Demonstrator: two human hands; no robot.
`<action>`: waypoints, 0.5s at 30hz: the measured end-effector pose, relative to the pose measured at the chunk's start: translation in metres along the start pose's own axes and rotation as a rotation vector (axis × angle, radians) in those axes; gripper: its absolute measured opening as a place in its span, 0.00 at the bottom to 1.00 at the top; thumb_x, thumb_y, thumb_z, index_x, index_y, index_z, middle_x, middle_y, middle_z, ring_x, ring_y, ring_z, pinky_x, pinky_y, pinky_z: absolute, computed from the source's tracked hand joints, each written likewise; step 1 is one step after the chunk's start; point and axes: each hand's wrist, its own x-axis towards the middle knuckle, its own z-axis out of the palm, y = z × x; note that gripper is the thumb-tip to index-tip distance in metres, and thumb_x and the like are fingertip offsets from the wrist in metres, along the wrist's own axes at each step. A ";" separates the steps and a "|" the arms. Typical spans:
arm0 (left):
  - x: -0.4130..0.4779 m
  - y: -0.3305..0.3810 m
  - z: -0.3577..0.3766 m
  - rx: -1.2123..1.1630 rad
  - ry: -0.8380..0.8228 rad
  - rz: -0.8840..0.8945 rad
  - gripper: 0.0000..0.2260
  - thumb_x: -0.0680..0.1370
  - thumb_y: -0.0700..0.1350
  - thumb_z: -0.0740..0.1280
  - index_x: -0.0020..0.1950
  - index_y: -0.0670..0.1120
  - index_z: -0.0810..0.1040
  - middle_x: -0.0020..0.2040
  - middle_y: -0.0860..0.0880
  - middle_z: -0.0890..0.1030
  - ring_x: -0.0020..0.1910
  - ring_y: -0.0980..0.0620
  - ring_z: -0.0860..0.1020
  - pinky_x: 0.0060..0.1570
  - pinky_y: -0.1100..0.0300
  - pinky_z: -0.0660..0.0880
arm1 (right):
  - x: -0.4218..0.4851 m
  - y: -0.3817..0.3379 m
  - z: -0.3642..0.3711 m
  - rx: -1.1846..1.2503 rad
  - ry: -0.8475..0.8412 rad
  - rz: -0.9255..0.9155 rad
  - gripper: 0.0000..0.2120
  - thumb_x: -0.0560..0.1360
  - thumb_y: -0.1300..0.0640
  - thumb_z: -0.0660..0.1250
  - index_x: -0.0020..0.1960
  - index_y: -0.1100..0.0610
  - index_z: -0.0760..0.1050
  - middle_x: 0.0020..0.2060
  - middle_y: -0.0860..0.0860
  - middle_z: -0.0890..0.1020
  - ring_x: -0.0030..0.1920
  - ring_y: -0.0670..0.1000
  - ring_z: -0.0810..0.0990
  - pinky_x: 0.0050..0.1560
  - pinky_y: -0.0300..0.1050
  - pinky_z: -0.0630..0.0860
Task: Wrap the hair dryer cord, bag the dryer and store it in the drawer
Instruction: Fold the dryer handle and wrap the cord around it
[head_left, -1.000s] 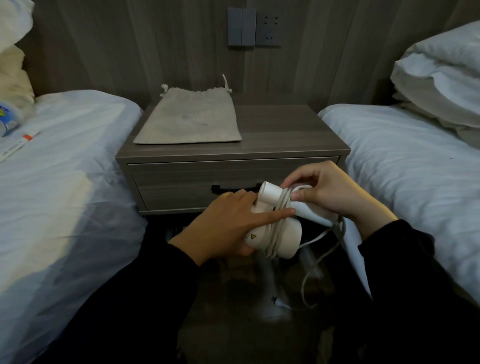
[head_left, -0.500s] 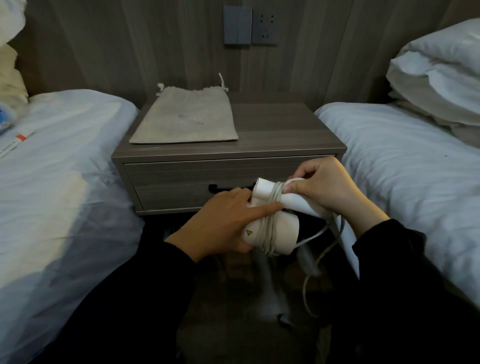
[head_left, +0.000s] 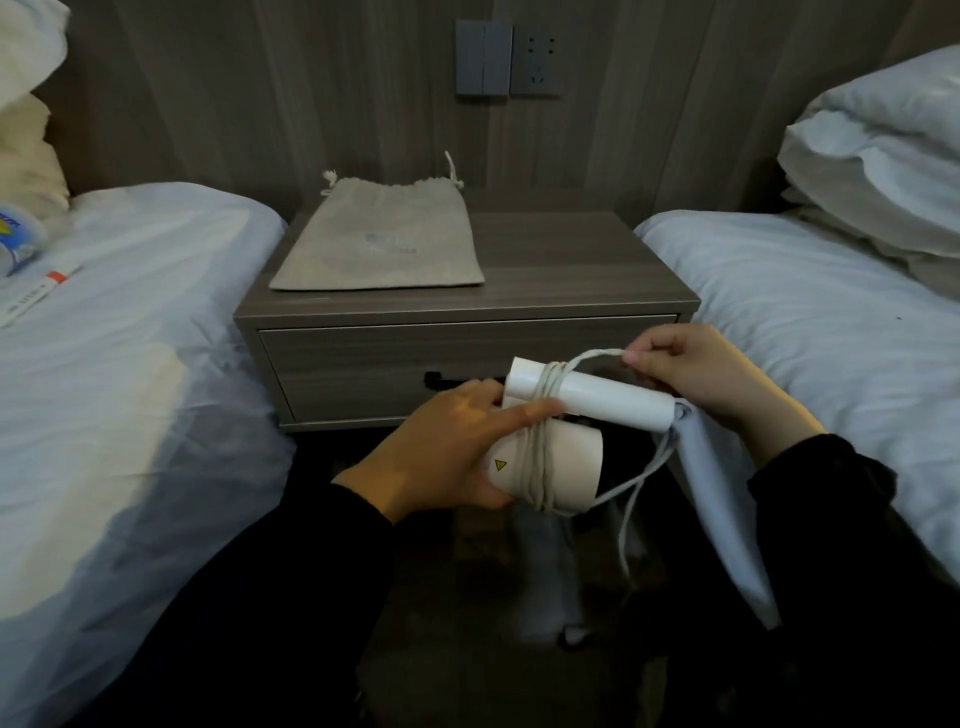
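The cord (head_left: 597, 357) is now lifted clear by the right hand (head_left: 696, 371), pinched in its fingers (head_left: 635, 357), for another turn; the dryer (head_left: 563, 462) is clamped by the left hand (head_left: 441, 457).

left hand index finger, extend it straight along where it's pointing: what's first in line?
The left hand points its index finger right, across the cord wraps on the hair dryer. Straight on, it would likely meet the dryer's folded handle just past the fingertip, then the right hand; depth is unclear.

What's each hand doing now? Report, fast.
Left hand: closed around the hair dryer.
Right hand: pinching the cord, pulling it taut.
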 end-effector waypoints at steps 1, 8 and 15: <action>0.000 0.001 0.000 -0.047 -0.015 -0.028 0.39 0.67 0.57 0.72 0.72 0.63 0.54 0.57 0.45 0.71 0.55 0.48 0.71 0.51 0.61 0.65 | 0.000 0.004 -0.003 0.055 0.023 0.029 0.12 0.74 0.59 0.67 0.32 0.58 0.76 0.26 0.53 0.74 0.27 0.45 0.68 0.28 0.35 0.65; 0.003 0.005 0.003 -0.589 0.067 -0.239 0.43 0.61 0.54 0.78 0.68 0.69 0.57 0.65 0.53 0.71 0.61 0.55 0.72 0.62 0.52 0.72 | 0.003 0.020 0.004 0.575 -0.075 0.180 0.08 0.73 0.71 0.60 0.41 0.62 0.76 0.28 0.54 0.79 0.28 0.49 0.74 0.25 0.35 0.72; 0.005 0.004 0.000 -0.909 0.258 -0.358 0.42 0.61 0.42 0.79 0.66 0.65 0.63 0.59 0.65 0.72 0.54 0.68 0.74 0.50 0.75 0.69 | -0.003 0.007 0.027 0.529 -0.070 0.193 0.12 0.75 0.63 0.62 0.33 0.62 0.71 0.20 0.51 0.76 0.18 0.46 0.70 0.21 0.36 0.69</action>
